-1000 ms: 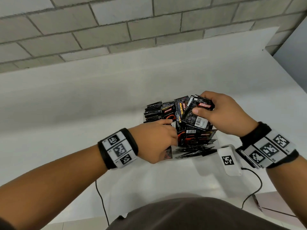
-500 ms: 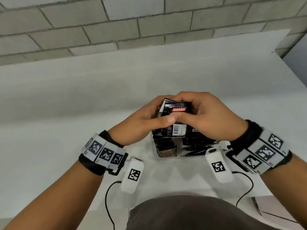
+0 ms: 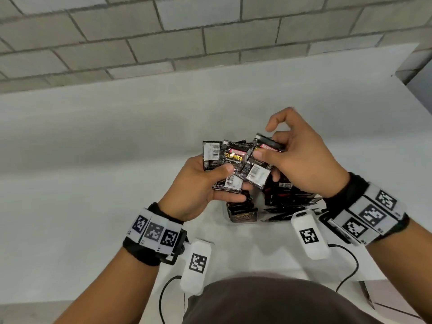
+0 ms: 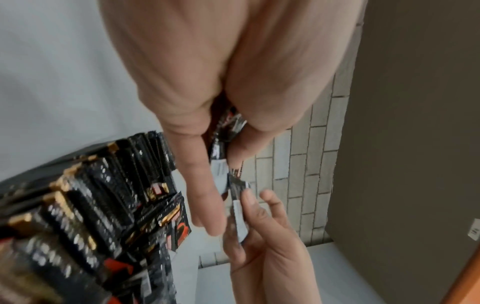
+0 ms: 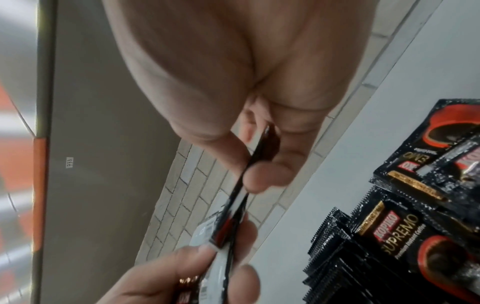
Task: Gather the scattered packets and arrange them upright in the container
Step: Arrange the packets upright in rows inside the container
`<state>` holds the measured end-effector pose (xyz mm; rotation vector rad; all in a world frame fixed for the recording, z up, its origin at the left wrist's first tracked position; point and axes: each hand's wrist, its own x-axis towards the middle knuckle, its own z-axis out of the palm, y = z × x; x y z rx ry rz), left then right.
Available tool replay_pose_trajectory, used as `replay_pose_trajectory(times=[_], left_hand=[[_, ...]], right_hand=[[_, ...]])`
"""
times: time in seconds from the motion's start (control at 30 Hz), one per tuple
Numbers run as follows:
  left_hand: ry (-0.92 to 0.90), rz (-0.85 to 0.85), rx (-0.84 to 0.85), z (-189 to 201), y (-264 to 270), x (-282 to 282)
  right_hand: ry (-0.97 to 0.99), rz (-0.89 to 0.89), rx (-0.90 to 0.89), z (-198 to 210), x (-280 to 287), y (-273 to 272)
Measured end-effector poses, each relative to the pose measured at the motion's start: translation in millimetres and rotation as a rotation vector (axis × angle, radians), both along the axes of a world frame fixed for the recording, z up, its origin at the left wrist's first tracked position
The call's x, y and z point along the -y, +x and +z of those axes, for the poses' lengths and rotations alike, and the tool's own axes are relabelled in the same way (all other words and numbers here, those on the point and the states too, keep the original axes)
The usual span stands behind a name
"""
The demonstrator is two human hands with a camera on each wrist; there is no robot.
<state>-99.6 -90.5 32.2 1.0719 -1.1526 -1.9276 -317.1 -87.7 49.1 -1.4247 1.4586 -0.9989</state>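
The container (image 3: 243, 213) was mostly hidden behind both hands, low in the head view. In the left wrist view, the packets (image 4: 78, 216) at lower left were blurred and cut off by the frame edge.

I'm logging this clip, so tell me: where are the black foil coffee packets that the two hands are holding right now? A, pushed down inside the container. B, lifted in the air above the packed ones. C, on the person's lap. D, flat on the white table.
B: the left hand and the right hand grip the fanned black foil coffee packets in the air, above the packed packets below.
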Motion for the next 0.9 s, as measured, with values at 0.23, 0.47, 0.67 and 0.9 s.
replay_pose_trajectory(times=[0.23, 0.47, 0.67, 0.9], left_hand=[[-0.127, 0.154, 0.095, -4.2, 18.2, 7.5], [-0.328, 0.009, 0.375, -21.5, 41.1, -2.2], [-0.648, -0.375, 0.783, -36.1, 21.4, -29.5], [-0.718, -0.111, 0.904, -53.4, 18.4, -15.6]], right_hand=[[-0.019, 0.108, 0.229, 5.0, -7.4, -14.5], [-0.094, 0.247, -0.014, 9.0, -25.6, -34.2], [0.022, 0.266, 0.059, 7.6, -33.1, -27.4], [0.101, 0.227, -0.006, -2.2, -39.2, -12.6]])
